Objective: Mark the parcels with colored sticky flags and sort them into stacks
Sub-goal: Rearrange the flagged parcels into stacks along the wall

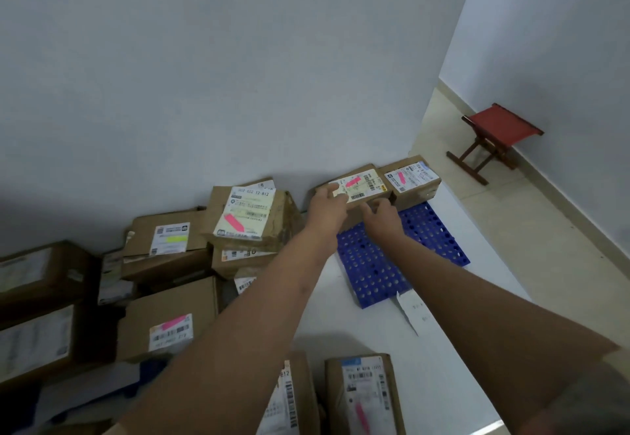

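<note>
- Now we are at the sorting step: a pink-flagged parcel (354, 192) is being set at the far end of the blue perforated mat (399, 257), against the wall and just left of another pink-flagged parcel (414, 178) already lying there.
- Our left hand (327, 209) grips the parcel's near-left corner, thumb across the label, fingers curled round the edge.
- Our right hand (381, 216) holds the near-right side, fingers curled under the front edge; how far they wrap we cannot tell.
- Both forearms reach well forward over the mat, nearly straight, converging on the parcel.
- We judge that the next move calls for seating the parcel flush beside its neighbour, then letting go without dragging it.
- Left of the mat stand further boxes: one with a pink flag (233, 223) topping a pile, one with a yellow-green flag (172, 238) beyond it.
- Nearer us than the mat lie two more parcels, one flagged pink (361, 414), likely awaiting sorting.
</note>
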